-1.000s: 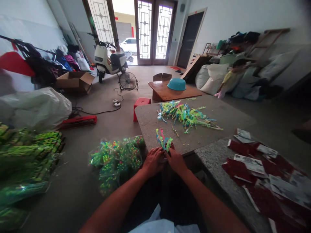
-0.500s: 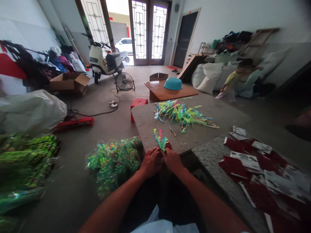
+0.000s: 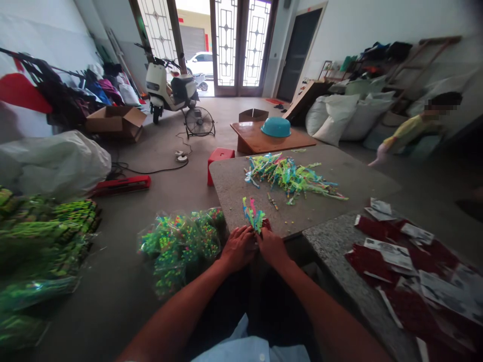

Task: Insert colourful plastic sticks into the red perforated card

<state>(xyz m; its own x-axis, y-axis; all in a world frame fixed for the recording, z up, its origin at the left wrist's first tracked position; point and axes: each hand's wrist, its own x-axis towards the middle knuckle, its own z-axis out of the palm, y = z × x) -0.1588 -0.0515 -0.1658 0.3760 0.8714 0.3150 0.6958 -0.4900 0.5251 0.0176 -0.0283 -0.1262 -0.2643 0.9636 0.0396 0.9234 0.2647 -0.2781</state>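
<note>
Around you, the room's biggest thing is the white scooter (image 3: 166, 90) parked by the glazed doors, with a round floor fan (image 3: 199, 122) just in front of it. To your far right, white sacks (image 3: 339, 113) are heaped against the wall, and a person in a yellow top (image 3: 409, 130) sits near them. To your left lie a large pale plastic bag (image 3: 53, 163) and an open cardboard box (image 3: 116, 120). Ahead stands a low wooden table (image 3: 271, 143) carrying a blue bowl (image 3: 275, 127), and a red stool (image 3: 219, 158) sits between it and your grey tabletop (image 3: 339, 176). On that top, well apart from your hands, spreads a loose pile of green and blue strips (image 3: 290, 177). Beside your right arm, the speckled stone slab (image 3: 332, 246) bears red and white packets (image 3: 400, 256). Below your left forearm, clear bags of coloured pieces (image 3: 179, 246) rest on the floor

Your left hand (image 3: 238, 247) and right hand (image 3: 272, 247) meet at the near edge of the tabletop, knuckles up, fingers curled together around the base of a small bundle of coloured strips (image 3: 253, 215), which fans upward from your grip. Both forearms converge from below, nothing standing between them and the bundle
</note>
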